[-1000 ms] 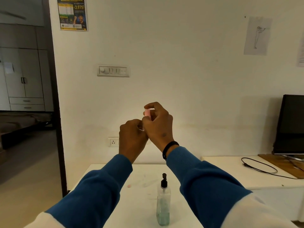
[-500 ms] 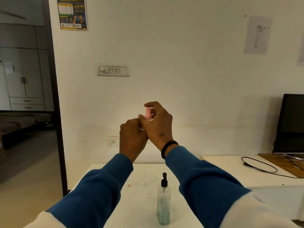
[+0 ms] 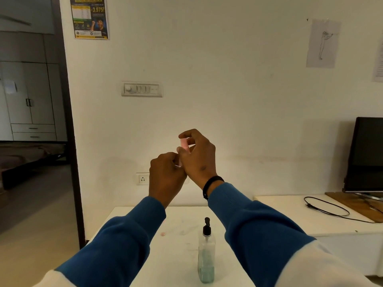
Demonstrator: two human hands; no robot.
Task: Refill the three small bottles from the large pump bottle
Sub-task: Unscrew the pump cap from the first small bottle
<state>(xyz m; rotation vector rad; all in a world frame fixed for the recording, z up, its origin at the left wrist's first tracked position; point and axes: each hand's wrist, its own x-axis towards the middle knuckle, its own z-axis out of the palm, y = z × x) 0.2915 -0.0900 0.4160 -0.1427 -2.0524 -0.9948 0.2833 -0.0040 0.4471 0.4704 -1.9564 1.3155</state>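
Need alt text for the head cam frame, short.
Two hands in blue sleeves are raised above a white table: the right hand pinches a small pink cap, while the left hand is curled around something mostly hidden. A large pump bottle stands upright on the table below them, untouched.

A small bottle [image 3: 179, 162] sits mostly hidden in the left hand [image 3: 165, 177]; its pink cap [image 3: 184, 144] is pinched by the right hand [image 3: 199, 158] just above. The large pump bottle [image 3: 206, 257] — clear, black pump, low greenish liquid — stands upright below the hands.
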